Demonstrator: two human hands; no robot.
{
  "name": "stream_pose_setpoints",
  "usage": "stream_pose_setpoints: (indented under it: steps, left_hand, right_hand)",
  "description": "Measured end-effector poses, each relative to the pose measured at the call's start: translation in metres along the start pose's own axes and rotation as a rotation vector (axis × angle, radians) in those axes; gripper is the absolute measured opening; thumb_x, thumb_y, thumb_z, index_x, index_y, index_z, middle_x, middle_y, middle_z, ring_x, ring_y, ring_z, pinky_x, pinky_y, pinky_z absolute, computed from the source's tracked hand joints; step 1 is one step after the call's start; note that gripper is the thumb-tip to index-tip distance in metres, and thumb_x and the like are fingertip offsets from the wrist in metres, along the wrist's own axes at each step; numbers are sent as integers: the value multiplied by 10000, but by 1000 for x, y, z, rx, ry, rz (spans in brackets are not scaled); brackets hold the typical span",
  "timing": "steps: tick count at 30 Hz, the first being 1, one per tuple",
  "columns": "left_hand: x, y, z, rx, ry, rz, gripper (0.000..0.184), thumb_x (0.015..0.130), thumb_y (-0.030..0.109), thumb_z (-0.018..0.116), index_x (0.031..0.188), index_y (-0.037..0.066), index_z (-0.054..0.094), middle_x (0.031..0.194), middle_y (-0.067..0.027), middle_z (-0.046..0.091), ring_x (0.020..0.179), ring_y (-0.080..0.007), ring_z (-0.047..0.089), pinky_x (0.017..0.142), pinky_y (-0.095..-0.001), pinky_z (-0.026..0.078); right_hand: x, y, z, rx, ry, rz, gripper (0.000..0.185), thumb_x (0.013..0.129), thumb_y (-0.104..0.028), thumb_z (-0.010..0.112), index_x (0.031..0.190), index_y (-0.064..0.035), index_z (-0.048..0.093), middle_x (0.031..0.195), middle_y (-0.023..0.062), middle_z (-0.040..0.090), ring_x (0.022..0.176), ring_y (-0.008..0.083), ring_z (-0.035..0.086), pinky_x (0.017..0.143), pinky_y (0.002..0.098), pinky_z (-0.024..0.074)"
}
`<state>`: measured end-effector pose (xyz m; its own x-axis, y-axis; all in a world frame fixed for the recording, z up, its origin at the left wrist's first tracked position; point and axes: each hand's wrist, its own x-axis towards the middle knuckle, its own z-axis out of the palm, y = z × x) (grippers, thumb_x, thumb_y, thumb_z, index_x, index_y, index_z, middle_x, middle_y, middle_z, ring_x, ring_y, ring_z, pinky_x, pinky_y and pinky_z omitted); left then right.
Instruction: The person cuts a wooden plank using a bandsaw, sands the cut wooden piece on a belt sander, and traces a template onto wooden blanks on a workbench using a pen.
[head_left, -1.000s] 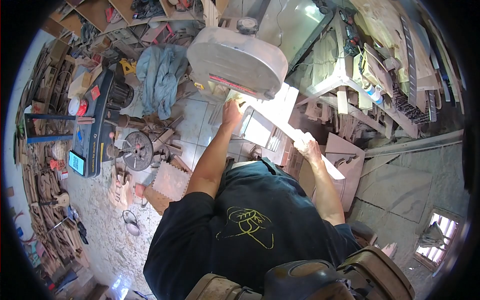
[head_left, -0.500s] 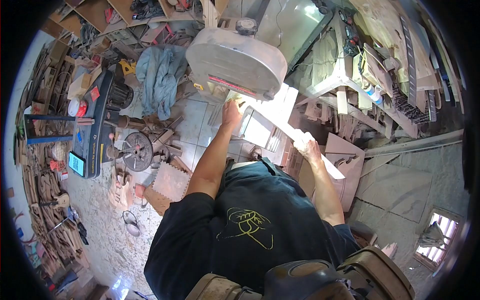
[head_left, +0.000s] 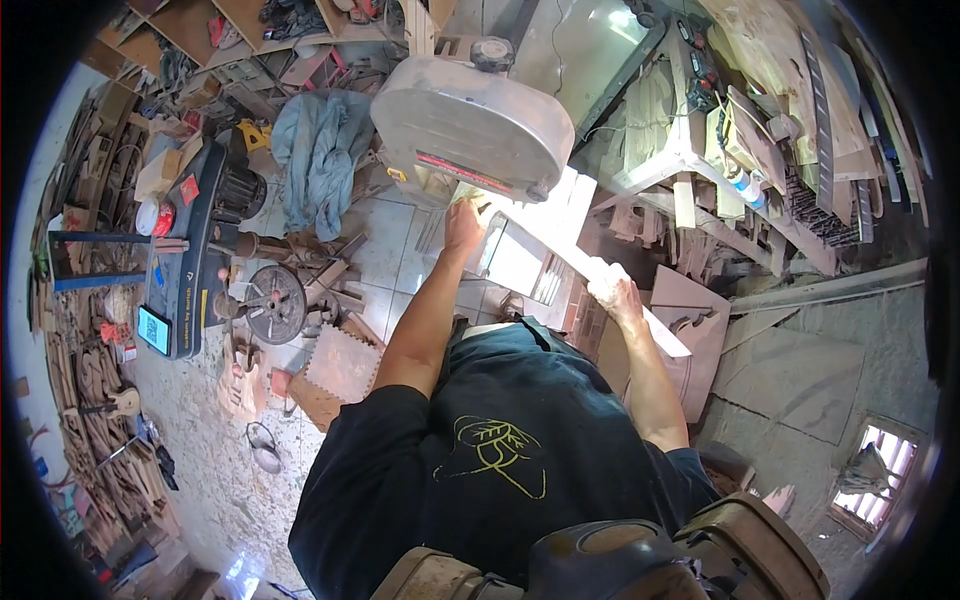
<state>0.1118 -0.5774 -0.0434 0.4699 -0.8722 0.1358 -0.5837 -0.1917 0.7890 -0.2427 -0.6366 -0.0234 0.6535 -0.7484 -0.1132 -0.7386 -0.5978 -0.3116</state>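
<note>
A large grey bandsaw housing (head_left: 465,125) stands in front of me, with bright light beneath it. A long, pale wooden board (head_left: 553,248) slants from under the saw towards my right side, its near end reaching past my right forearm. My left hand (head_left: 465,222) is closed on the board's far part, close below the housing; its fingertips are washed out by the glare. Farther back along the board, my right hand (head_left: 615,290) wraps around it. The saw blade is hidden from view. Part of the saw table (head_left: 570,205) shows as a bright surface behind the board.
To the left stands a dark blue machine (head_left: 190,290) with a phone (head_left: 154,329) on it. A guitar-shaped wooden body (head_left: 241,380) and earmuffs (head_left: 263,447) lie on the floor. Lumber racks (head_left: 700,170) rise at the right. A blue-grey cloth (head_left: 320,160) hangs left of the saw.
</note>
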Motion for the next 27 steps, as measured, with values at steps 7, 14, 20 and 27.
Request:
stream_pose_setpoints:
  steps: [7, 14, 20, 27]
  left_hand:
    - [3, -16, 11, -1, 9, 35, 249, 860, 272, 734, 976, 52, 748, 932, -189, 713, 870, -395, 675, 782, -440, 523]
    - [3, 0, 1, -12, -17, 32, 243, 864, 267, 723, 966, 49, 748, 922, -177, 714, 871, -376, 677, 780, -427, 518]
    - [4, -1, 2, 1, -28, 24, 238, 862, 262, 716, 967, 49, 747, 929, -172, 714, 875, -378, 673, 777, -425, 517]
    - [5, -7, 7, -1, 9, 55, 227, 861, 254, 722, 966, 54, 747, 924, -189, 712, 863, -397, 673, 771, -443, 521]
  right_hand:
    - [1, -9, -12, 78, -18, 84, 281, 861, -198, 579, 1124, -98, 568, 894, 248, 602, 849, 431, 627, 742, 501, 553]
    - [2, 7, 3, 57, 15, 29, 276, 854, -167, 568, 1110, -65, 569, 887, 233, 607, 846, 416, 614, 755, 473, 551]
    - [5, 22, 18, 18, 39, -40, 256, 844, -140, 559, 1085, -57, 568, 896, 195, 615, 831, 396, 598, 748, 462, 551]
    - [7, 17, 12, 23, 51, -57, 219, 844, -142, 560, 1041, -55, 594, 879, 188, 618, 820, 382, 597, 739, 451, 550]
